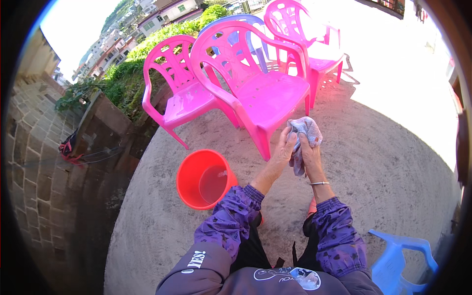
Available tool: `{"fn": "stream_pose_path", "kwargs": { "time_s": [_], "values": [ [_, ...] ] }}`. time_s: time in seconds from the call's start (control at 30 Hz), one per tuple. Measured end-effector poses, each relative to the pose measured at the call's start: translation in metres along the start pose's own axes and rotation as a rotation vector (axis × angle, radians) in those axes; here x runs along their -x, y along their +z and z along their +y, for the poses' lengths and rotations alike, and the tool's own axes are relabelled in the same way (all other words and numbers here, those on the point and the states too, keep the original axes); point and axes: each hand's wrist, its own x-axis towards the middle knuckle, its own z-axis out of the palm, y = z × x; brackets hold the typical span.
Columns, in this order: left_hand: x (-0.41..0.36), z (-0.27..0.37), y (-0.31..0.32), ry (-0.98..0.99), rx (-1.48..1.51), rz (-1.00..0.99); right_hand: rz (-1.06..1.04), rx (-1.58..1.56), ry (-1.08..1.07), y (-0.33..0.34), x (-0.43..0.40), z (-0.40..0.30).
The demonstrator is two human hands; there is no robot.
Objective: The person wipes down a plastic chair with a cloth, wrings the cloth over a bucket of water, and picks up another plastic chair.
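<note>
Both hands are closed around a bunched, light grey-purple cloth (309, 129), held up in front of me. My left hand (283, 149) grips it from the left side, and my right hand (311, 156) from the right, the two thumbs side by side. Part of the cloth hangs down between the palms. Just beyond the hands stands a pink plastic armchair (271, 96), its seat facing me. A red plastic bucket (184, 188) with some liquid in it rests on the ground left of my left forearm.
More pink plastic armchairs (190, 101) (324, 59) and a purple-blue chair (243, 27) stand behind. A blue plastic chair (392, 263) is at lower right. On the left, the concrete ground (147, 221) ends at an edge, with a stone wall (40, 184) beyond.
</note>
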Motion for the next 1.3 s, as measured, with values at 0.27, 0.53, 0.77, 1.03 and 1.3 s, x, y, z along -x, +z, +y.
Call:
{"fn": "stream_pose_path", "kwargs": {
  "time_s": [0.27,0.53,0.77,1.03,1.3],
  "values": [
    [0.017,-0.033,-0.006,0.184,0.154,0.205,-0.344,0.217,0.027,-0.001,0.022,-0.026],
    [0.024,-0.029,-0.049,0.154,0.341,0.455,-0.437,0.183,0.073,0.005,0.015,-0.016],
    [0.089,0.063,-0.186,0.467,0.441,0.755,-0.393,0.262,-0.144,0.014,0.014,-0.009],
    [0.141,-0.001,-0.256,0.364,0.157,1.214,-0.345,0.304,-0.043,0.003,0.014,-0.009],
    [0.143,-0.132,-0.275,-0.353,-0.731,1.226,-0.282,0.353,-0.063,-0.012,0.013,0.0]
  ]
}}
